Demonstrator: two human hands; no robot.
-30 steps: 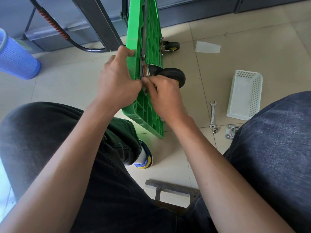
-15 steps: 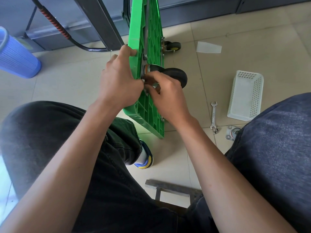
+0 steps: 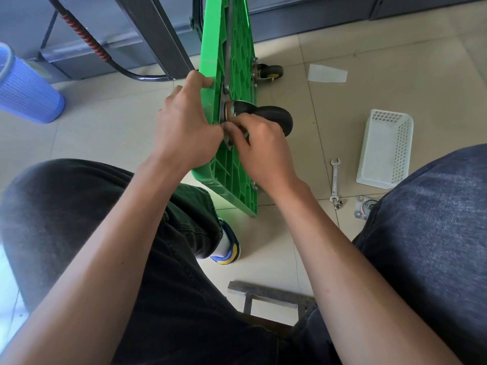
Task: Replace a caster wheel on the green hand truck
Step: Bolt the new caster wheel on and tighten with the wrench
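standing on its long edge on the tiled floor, the green hand truck has its ribbed underside turned to the right, which puts the wheel mounts at working height for the seated person. the left hand wraps the near-left edge of the deck, thumb hooked over the rim at the far side and fingers curled round toward the mount, so it seems to steady the deck and perhaps hold a bolt from the smooth side; that side is hidden. the right hand sits against the underside with its fingertips bunched in a pinch at the metal mounting plate of the black caster wheel, most likely turning a small nut or bolt, though the fastener itself is too covered to make out. the caster sticks out to the right from the deck, its plate flat against the ribs, so i judge the new wheel is in place and being fastened by hand before any tool is used.

a second caster is mounted farther along the deck. on the floor to the right, well apart from the hands, lie a wrench with loose nuts at its near end, a bare caster plate partly behind the right knee, and a white basket. a blue bin stands far left.
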